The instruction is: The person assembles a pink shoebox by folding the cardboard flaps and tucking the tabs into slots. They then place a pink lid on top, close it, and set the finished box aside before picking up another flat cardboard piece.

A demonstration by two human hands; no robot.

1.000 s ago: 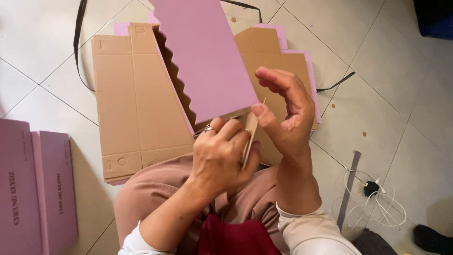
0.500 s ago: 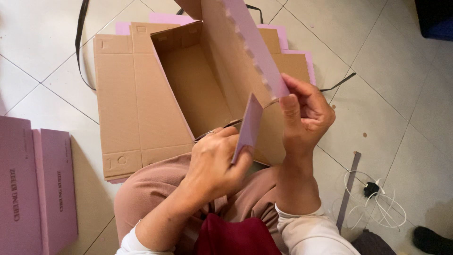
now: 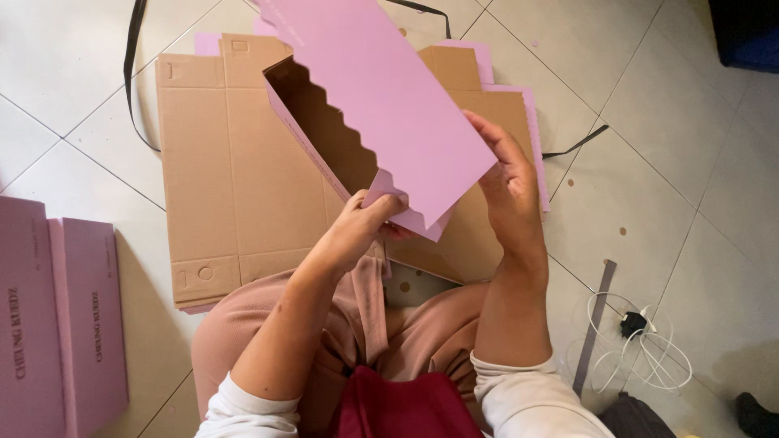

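Observation:
I hold a pink cardboard box (image 3: 389, 97) with a brown inside and a scalloped edge up over my lap, its open side facing left. My left hand (image 3: 357, 223) pinches a flap at the box's lower corner from below. My right hand (image 3: 511, 191) rests flat against the box's right edge, fingers stretched upward. Under the box a stack of flat brown cardboard blanks (image 3: 219, 170) with pink undersides lies on the tiled floor.
Flat pink boxes (image 3: 57, 316) lie at the left edge. A black strap (image 3: 130, 73) curls on the tiles at the back left. A white cable with a black plug (image 3: 637, 341) and a grey strip (image 3: 591, 324) lie at the right.
The box has turned: its pink outer panel now faces me where the brown inside showed before. My right hand opened out flat along its edge, my left moved under the corner flap.

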